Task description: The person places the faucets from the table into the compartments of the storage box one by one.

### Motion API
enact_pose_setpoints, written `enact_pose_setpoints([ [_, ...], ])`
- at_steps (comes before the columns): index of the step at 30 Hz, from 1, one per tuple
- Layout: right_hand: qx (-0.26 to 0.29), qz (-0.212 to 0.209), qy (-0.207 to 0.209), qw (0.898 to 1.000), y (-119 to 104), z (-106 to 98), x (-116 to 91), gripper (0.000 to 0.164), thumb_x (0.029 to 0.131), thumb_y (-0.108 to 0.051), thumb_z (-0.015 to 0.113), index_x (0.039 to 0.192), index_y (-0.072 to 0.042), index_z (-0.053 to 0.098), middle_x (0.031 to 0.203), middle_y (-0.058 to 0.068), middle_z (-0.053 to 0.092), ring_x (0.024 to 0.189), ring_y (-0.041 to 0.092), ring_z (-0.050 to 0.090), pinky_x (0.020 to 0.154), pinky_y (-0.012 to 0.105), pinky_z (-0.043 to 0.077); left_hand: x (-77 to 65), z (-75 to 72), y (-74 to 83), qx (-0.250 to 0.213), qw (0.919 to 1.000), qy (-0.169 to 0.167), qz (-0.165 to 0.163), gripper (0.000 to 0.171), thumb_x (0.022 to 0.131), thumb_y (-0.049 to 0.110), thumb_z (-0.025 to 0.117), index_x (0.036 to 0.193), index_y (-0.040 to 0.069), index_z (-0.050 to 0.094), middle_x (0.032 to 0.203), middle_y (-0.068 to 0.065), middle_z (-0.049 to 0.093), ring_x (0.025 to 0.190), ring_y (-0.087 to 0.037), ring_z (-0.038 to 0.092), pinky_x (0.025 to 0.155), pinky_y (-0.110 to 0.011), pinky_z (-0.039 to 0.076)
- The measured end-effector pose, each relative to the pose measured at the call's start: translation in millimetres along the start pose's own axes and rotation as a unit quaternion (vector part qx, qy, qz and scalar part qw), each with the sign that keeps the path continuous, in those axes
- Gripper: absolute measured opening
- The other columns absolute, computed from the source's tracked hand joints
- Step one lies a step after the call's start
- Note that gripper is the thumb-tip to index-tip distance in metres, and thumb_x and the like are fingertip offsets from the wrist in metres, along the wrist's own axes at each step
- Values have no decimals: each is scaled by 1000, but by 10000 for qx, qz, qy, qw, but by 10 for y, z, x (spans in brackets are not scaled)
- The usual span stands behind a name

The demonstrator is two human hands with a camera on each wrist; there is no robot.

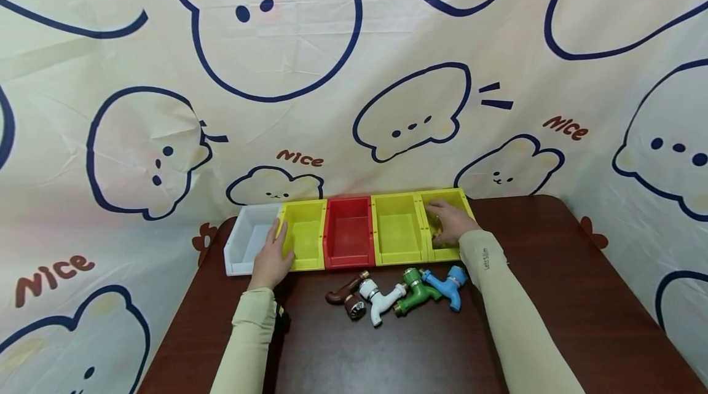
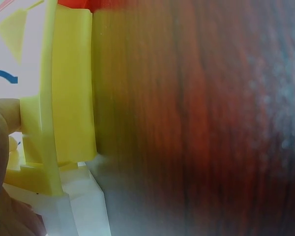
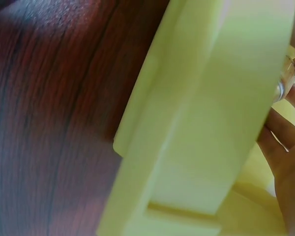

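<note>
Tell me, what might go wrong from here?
The right sleeve runs close by the blue tap and might knock it. The green tap appears to touch it, so lifting one could drag the other. The left fingers rest where the white bin meets yellow bin; leaning could shift both.

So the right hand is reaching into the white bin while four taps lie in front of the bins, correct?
Not quite: the right hand is in the yellow bin at the far right end, as the head view shows. Four taps do lie in front of the bins.
</note>
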State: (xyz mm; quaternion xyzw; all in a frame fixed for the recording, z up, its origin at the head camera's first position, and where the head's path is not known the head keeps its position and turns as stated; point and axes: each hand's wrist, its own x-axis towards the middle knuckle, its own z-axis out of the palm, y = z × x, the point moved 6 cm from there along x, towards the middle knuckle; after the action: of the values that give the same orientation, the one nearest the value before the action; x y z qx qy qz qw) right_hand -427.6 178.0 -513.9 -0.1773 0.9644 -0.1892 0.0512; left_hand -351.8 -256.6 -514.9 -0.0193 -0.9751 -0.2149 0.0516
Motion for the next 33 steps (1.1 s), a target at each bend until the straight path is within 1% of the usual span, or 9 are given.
enact_pose_setpoints([
  [7,-222,-99,62,9997,-27,24,17,96,64,-25,88,147,-14,40,152,8,34,134,33,39,104,51,38,4,-15,-12,32,9999,89,52,73,92,19,56,154,12,18,161,-11,6,113,-42,52,81,-53,47],
  [11,-309,-62,17,9995,-31,36,16,96,64,-25,88,147,-14,40,152,9,34,134,33,39,105,51,37,1,-6,-16,-10,9999,89,76,74,92,20,55,154,12,17,161,-11,5,117,-42,50,84,-53,46],
  [17,-284,-18,-58,9996,-15,59,16,96,65,-25,88,147,-14,39,153,8,33,135,33,38,106,51,36,-5,17,-32,-62,9999,89,73,74,92,20,55,154,14,16,161,-9,5,114,-41,52,83,-52,46],
  [24,-272,-21,-246,9993,2,79,37,92,69,-25,84,148,-14,37,154,10,31,137,35,35,107,51,35,8,23,-32,-18,10000,58,3,75,92,20,55,155,14,15,161,-9,4,127,-42,42,93,-55,43],
  [29,-227,10,-383,9990,-23,53,7,91,72,-24,82,149,-13,36,155,11,29,137,36,35,106,51,36,8,18,-15,12,10000,38,-22,75,91,19,54,155,14,15,161,-10,4,128,-42,41,94,-55,42],
  [33,-180,22,-389,9991,-25,46,-15,91,71,-24,82,149,-14,36,155,11,29,137,37,35,105,52,36,7,16,-14,-17,10000,49,-24,75,91,19,54,155,14,15,161,-10,4,129,-41,40,95,-55,42],
])
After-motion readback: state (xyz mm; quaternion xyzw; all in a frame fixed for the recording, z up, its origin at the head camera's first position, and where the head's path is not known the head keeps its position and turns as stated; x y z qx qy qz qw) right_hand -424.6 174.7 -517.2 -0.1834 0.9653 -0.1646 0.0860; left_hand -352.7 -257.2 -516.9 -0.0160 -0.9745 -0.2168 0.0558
